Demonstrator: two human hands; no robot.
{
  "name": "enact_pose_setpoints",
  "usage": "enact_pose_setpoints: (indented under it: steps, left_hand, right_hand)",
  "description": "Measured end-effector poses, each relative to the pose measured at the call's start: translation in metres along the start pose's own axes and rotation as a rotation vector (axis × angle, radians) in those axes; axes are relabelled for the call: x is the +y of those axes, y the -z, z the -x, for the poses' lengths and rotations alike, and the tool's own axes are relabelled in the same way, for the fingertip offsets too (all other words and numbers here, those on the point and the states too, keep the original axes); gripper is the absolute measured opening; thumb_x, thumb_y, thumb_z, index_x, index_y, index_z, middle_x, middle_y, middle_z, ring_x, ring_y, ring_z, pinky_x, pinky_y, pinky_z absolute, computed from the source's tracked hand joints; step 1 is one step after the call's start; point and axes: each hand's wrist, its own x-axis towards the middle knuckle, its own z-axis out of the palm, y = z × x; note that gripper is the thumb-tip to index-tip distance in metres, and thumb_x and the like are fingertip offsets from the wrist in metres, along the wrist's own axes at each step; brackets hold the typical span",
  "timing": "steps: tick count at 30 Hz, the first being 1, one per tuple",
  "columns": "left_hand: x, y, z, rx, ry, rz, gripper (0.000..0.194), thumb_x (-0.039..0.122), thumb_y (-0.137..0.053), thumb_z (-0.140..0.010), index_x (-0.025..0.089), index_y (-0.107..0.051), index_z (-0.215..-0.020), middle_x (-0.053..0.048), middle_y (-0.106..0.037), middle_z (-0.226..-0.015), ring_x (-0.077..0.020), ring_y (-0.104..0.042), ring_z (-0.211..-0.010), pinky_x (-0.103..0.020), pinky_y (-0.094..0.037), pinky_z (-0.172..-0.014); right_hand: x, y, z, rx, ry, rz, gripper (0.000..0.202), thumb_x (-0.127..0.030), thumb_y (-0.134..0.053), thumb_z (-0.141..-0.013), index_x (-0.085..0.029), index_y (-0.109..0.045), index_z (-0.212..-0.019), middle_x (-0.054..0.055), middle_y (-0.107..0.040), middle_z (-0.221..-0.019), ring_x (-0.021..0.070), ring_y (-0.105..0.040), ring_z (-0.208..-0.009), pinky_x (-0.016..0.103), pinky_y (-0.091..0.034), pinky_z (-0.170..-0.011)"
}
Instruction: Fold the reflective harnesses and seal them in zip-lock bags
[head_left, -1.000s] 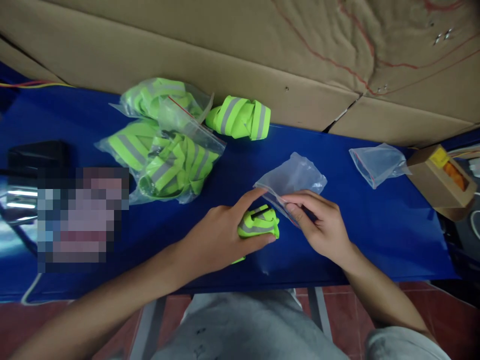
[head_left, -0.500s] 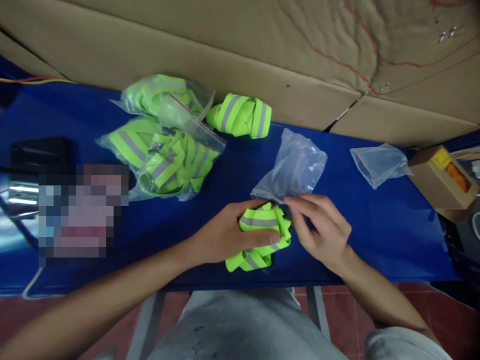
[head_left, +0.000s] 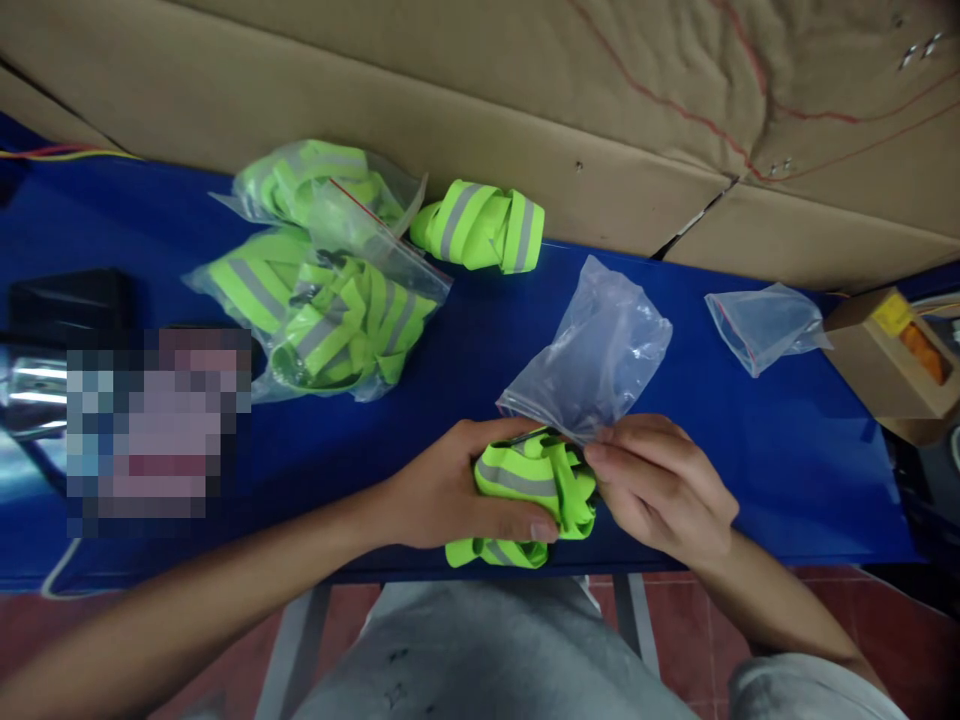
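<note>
A bundle of yellow-green reflective strap is held in my left hand, with the thumb across its front. My right hand pinches the edge of a clear plastic bag at the bundle's upper right. That bag lies on the blue table beyond the bundle, its open-looking edge toward my hands. Farther left are two clear bags filled with the same strap, a near one and a back one. Beside them a loose rolled strap rests against the cardboard.
Another clear bag lies on the blue table at the right, near a cardboard box. A cardboard wall with red wires runs along the back. Black and shiny metal objects and a blurred-out item stand at the left.
Both hands and the bundle have come slightly nearer to me. My right hand has shifted right and drawn the clear bag's edge down with it; the bag looks more spread out.
</note>
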Motion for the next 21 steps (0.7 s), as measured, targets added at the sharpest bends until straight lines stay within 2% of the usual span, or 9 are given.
enact_pose_setpoints:
  steps: [3, 6, 8, 10, 13, 15, 17, 21]
  left_hand:
    - [-0.001, 0.002, -0.003, -0.027, 0.072, -0.052, 0.032, 0.038, -0.088, -0.079, 0.015, -0.075, -0.099, 0.001, -0.07, -0.08, -0.0103, -0.06, -0.07, -0.02, -0.05, -0.067]
    - [-0.003, 0.004, -0.007, 0.022, 0.135, -0.045, 0.037, 0.044, -0.086, -0.08, 0.016, -0.076, -0.102, 0.0, -0.073, -0.084, -0.0127, -0.064, -0.074, -0.022, -0.052, -0.069]
    - [-0.003, 0.005, -0.009, 0.048, 0.151, -0.038, 0.04, 0.046, -0.086, -0.078, 0.017, -0.077, -0.103, -0.001, -0.075, -0.086, -0.014, -0.066, -0.076, -0.023, -0.053, -0.07]
    - [-0.004, 0.005, -0.01, 0.092, 0.16, -0.057, 0.042, 0.048, -0.087, -0.077, 0.017, -0.078, -0.103, -0.002, -0.076, -0.089, -0.0149, -0.067, -0.077, -0.024, -0.053, -0.071]
    - [-0.002, 0.008, -0.009, 0.127, 0.221, -0.12, 0.045, 0.055, -0.084, -0.079, 0.017, -0.078, -0.102, -0.003, -0.077, -0.091, -0.0164, -0.068, -0.077, -0.026, -0.054, -0.072]
    - [0.002, 0.013, -0.006, 0.096, 0.278, -0.186, 0.047, 0.059, -0.083, -0.079, 0.016, -0.078, -0.099, -0.004, -0.077, -0.09, -0.0175, -0.069, -0.077, -0.027, -0.054, -0.07]
    - [0.009, 0.021, -0.003, 0.085, 0.316, -0.297, 0.049, 0.06, -0.085, -0.077, 0.017, -0.077, -0.099, -0.004, -0.077, -0.089, -0.0176, -0.069, -0.076, -0.025, -0.053, -0.066]
    - [0.024, 0.037, 0.002, 0.158, 0.372, -0.523, 0.059, 0.061, -0.088, -0.071, 0.021, -0.068, -0.109, 0.0, -0.076, -0.088, -0.0162, -0.067, -0.074, -0.022, -0.05, -0.061]
  right_hand:
    - [-0.003, 0.011, -0.004, -0.097, 0.119, 0.021, 0.044, -0.015, -0.077, -0.091, -0.031, -0.073, -0.132, 0.003, -0.078, -0.113, 0.0231, -0.077, -0.098, 0.041, -0.068, -0.079]
    - [-0.006, 0.015, -0.011, -0.193, 0.219, 0.065, 0.031, -0.013, -0.077, -0.09, -0.027, -0.077, -0.117, 0.004, -0.079, -0.114, 0.0225, -0.077, -0.103, 0.039, -0.067, -0.082]
    - [-0.004, 0.011, -0.015, -0.161, 0.14, 0.097, 0.032, -0.013, -0.075, -0.092, -0.027, -0.074, -0.121, 0.005, -0.078, -0.115, 0.0225, -0.075, -0.105, 0.04, -0.064, -0.088]
    - [0.001, 0.005, -0.018, -0.102, -0.042, 0.11, 0.034, -0.017, -0.073, -0.095, -0.027, -0.07, -0.127, 0.006, -0.077, -0.115, 0.0231, -0.074, -0.105, 0.042, -0.062, -0.091]
    - [0.008, -0.001, -0.021, -0.123, -0.255, 0.07, 0.022, -0.022, -0.072, -0.098, -0.025, -0.069, -0.12, 0.005, -0.076, -0.101, 0.02, -0.074, -0.093, 0.037, -0.059, -0.083]
    - [0.008, -0.003, -0.022, -0.208, -0.304, 0.045, 0.016, -0.028, -0.071, -0.099, -0.022, -0.068, -0.113, 0.003, -0.073, -0.092, 0.0166, -0.072, -0.083, 0.032, -0.058, -0.073]
    - [0.005, -0.005, -0.02, -0.305, -0.331, 0.07, 0.022, -0.037, -0.071, -0.099, -0.02, -0.067, -0.112, 0.002, -0.072, -0.09, 0.0155, -0.072, -0.078, 0.03, -0.056, -0.067]
    - [-0.004, -0.012, -0.012, -0.421, -0.325, 0.204, 0.033, -0.048, -0.072, -0.096, -0.018, -0.065, -0.108, 0.004, -0.074, -0.094, 0.0183, -0.073, -0.074, 0.032, -0.05, -0.058]
